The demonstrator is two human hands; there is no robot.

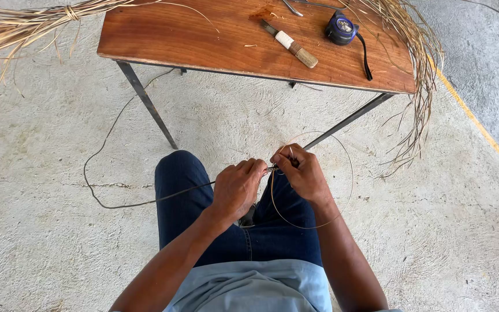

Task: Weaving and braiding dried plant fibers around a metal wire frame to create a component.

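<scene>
Head view: both hands pinch wire hoop.

You have two hands at work, your left hand and your right hand, meeting on one thin wire hoop, with one long dark wire trailing over the floor. On the one wooden table you can count one knife with a wrapped handle and one blue tape measure. Two bundles of dry straw show, one tied bundle and one loose bundle.
</scene>
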